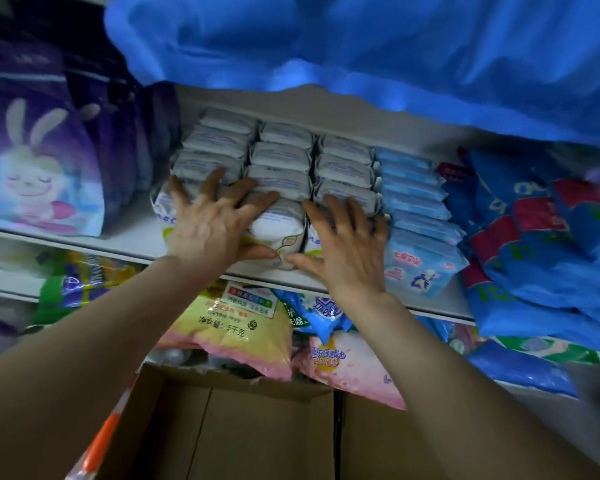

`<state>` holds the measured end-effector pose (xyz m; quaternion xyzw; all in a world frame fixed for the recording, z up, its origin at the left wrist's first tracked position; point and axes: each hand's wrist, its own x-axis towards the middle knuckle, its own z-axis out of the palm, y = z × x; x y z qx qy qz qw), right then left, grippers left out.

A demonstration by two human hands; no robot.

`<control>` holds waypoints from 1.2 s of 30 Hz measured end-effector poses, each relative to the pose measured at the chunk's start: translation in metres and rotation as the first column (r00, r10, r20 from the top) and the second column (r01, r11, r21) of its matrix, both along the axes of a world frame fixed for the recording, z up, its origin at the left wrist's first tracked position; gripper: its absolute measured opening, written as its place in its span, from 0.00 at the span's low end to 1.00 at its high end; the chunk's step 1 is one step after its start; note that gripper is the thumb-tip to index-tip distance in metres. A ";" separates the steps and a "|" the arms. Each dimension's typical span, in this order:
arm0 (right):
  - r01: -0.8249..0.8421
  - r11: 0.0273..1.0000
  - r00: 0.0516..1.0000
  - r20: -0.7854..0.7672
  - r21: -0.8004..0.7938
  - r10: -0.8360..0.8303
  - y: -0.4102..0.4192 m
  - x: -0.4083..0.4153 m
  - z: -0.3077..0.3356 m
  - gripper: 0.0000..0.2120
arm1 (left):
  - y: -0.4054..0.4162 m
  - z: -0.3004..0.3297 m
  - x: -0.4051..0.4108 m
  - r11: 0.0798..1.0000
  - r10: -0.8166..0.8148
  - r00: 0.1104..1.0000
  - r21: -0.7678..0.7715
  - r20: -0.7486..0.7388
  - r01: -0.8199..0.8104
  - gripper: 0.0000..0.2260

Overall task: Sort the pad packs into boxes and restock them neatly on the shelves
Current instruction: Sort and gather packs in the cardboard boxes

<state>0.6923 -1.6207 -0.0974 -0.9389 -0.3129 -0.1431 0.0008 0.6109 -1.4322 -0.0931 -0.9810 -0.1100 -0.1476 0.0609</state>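
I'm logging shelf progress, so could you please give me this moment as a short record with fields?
left hand: left hand spread flat on the front white pad packs
right hand: right hand spread flat on the same block, toward its right side
white pad packs: three rows on the shelf
right neighbour: light blue packs, one row, touching the white block
left neighbour: purple rabbit bag
below: open cardboard box

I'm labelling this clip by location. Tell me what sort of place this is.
Probably a shop aisle or stockroom. White shelves hold rows of identical white pad packs beside light blue packs, big bagged goods sit on the shelf below, and an open cardboard box stands underneath for restocking.
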 end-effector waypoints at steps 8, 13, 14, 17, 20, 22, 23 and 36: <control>-0.021 0.999 0.999 0.045 0.029 0.020 -0.008 -0.002 -0.002 0.49 | -0.004 0.005 -0.008 0.998 -0.061 0.996 -0.019 0.066 0.063 0.43; 0.000 0.977 0.983 0.177 0.212 -0.038 -0.058 -0.014 -0.004 0.35 | -0.043 0.008 -0.006 0.935 -0.354 0.919 0.094 0.170 0.343 0.42; 0.024 0.971 0.973 0.216 0.236 -0.076 -0.071 -0.015 -0.007 0.31 | -0.055 0.007 -0.002 0.907 -0.419 0.895 0.111 0.150 0.406 0.41; 0.149 0.970 0.953 0.235 0.191 -0.192 -0.102 -0.013 -0.022 0.26 | -0.085 -0.003 0.014 0.871 -0.482 0.873 0.148 0.074 0.468 0.42; 0.190 0.971 0.962 0.171 0.144 -0.213 -0.116 -0.004 -0.034 0.28 | -0.103 -0.008 0.026 0.909 -0.403 0.914 0.131 0.045 0.395 0.39; 0.138 0.975 0.981 0.112 0.172 -0.159 -0.117 0.009 -0.036 0.28 | -0.110 -0.011 0.032 0.930 -0.352 0.935 0.126 0.032 0.346 0.37; 0.115 0.974 0.988 0.076 0.194 -0.132 -0.117 0.016 -0.035 0.29 | -0.112 -0.011 0.033 0.934 -0.343 0.939 0.117 0.029 0.337 0.37; 0.090 0.986 0.984 0.142 0.141 -0.110 -0.124 0.011 -0.015 0.29 | -0.111 -0.002 0.026 0.943 -0.308 0.950 0.148 0.044 0.299 0.43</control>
